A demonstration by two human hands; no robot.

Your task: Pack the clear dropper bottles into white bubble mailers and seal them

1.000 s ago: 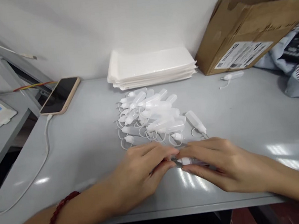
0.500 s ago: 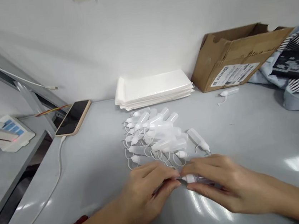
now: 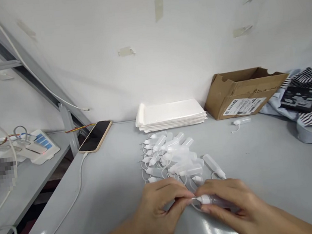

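Observation:
My right hand point(image 3: 236, 201) is wrapped round a small clear bottle with a white cap point(image 3: 206, 199), its tip turned left. At that tip, the thumb and index finger of my left hand point(image 3: 166, 206) are pinched together on a thin needle-like tip, with a loose white strap loop hanging below. Just beyond both hands lies a pile of similar small bottles point(image 3: 173, 148) with white caps and looped straps. One more bottle point(image 3: 214, 166) lies at the pile's right side, close to my right hand.
Stacked white padded envelopes point(image 3: 172, 112) lie against the wall. Right of them are an open cardboard box point(image 3: 243, 94), a lone bottle point(image 3: 242, 121) and striped cloth point(image 3: 311, 95). A phone point(image 3: 95, 136) with a white cable point(image 3: 78, 189) lies left, near a power strip point(image 3: 39, 145).
The view has tilted up and shifted left, so the table items appear lower and farther right. Both hands remain together at the bottle's tip, where a thin metal tip and strap loop now show.

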